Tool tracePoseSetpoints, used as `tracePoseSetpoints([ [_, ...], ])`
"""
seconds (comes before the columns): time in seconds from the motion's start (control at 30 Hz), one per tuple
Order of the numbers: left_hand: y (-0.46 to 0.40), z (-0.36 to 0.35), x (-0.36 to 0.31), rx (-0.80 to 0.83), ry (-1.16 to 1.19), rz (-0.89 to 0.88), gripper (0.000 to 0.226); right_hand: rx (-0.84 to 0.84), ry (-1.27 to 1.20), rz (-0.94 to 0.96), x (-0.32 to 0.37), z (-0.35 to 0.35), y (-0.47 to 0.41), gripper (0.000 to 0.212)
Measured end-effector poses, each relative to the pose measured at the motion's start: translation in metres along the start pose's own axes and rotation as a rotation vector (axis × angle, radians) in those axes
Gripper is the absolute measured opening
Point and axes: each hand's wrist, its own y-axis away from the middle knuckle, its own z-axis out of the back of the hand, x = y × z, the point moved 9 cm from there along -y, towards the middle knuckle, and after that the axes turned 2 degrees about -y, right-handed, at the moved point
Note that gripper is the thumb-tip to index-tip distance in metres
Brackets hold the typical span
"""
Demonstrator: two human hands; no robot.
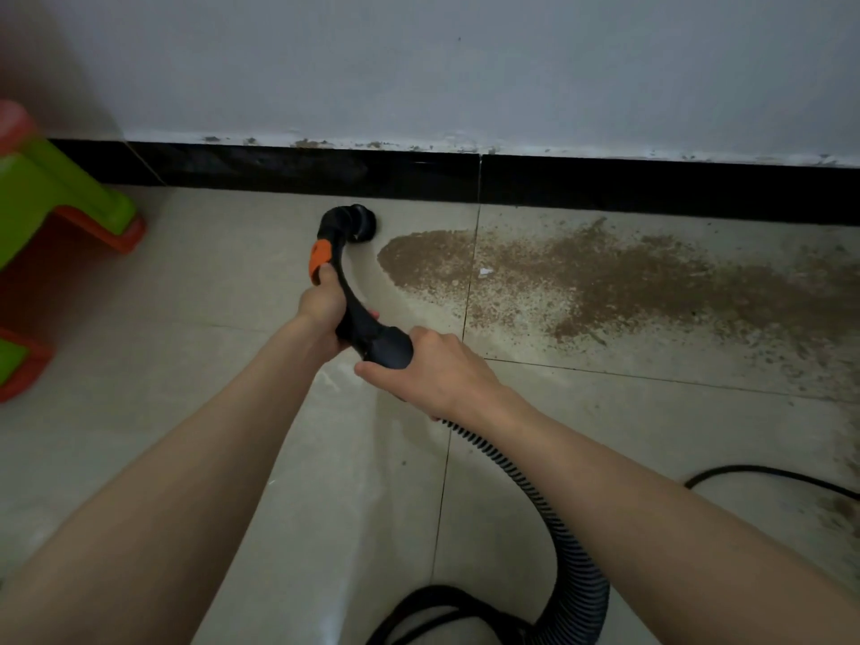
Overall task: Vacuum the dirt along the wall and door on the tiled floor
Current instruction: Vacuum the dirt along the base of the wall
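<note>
Tiled floor: vacuum nozzle points wallward (both hands grip it).

One head-worn view looks steeply down, close over the floor; wall ahead, dimly lit.

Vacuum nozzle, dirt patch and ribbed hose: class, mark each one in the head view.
Vacuum nozzle (362, 222), head view, on the round black head by the baseboard.
Dirt patch (581, 277), head view, on its dense brown middle.
Ribbed hose (565, 528), head view, on the curved stretch below the right forearm.
</note>
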Motion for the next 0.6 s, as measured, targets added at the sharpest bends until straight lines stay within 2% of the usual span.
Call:
tracePoseSetpoints([
  [0.2, 0.018, -0.01, 0.01, -0.004, -0.013, 0.021, 0.056, -0.004, -0.02, -0.007, -0.009, 0.004, 0.022, 0.051],
  [0.6, 0.035, -0.023, 0.011, 0.041, -0.092, 0.033, 0.057, -0.021, -0.039, -0.043, -0.014, 0.019, 0.04, 0.056],
])
